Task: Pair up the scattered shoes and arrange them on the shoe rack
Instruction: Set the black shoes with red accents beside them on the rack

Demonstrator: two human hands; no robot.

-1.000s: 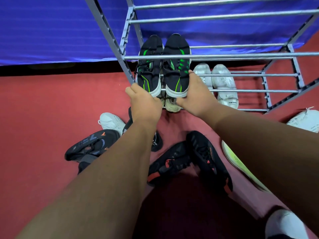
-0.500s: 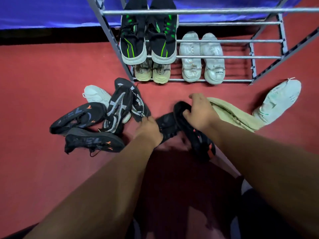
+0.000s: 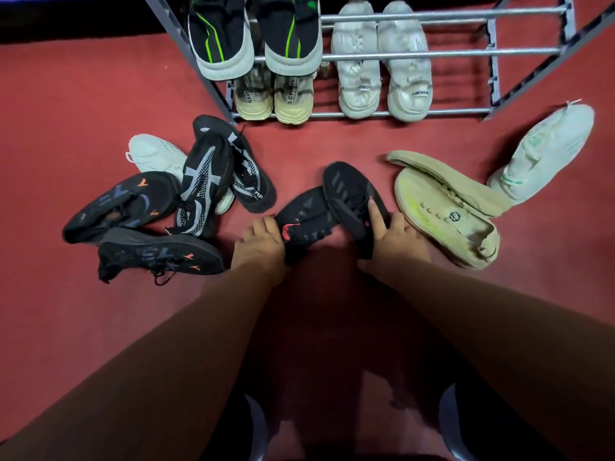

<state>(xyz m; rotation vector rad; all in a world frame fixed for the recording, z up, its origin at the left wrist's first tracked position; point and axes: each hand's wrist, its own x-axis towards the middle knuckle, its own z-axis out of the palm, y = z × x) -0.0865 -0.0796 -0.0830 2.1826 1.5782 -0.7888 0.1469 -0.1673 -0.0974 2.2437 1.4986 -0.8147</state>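
Two black shoes with red accents lie on the red floor in front of me. My left hand (image 3: 261, 242) grips the heel end of the left black shoe (image 3: 304, 216). My right hand (image 3: 396, 236) holds the right black shoe (image 3: 349, 194), index finger laid along its side. The metal shoe rack (image 3: 432, 54) stands beyond, holding a black-and-green pair (image 3: 253, 34), a beige pair (image 3: 274, 98) beneath it and a white pair (image 3: 382, 68).
At the left lies a heap: two black shoes with orange marks (image 3: 133, 227), two black-and-grey shoes (image 3: 219, 174) and a white shoe (image 3: 153, 156). At the right lie a tan pair (image 3: 446, 207) tipped on its side and another white shoe (image 3: 545, 151).
Both hands left the black-and-green pair on the rack, came down to the floor and took hold of the two black-and-red shoes. The view tilted downward.
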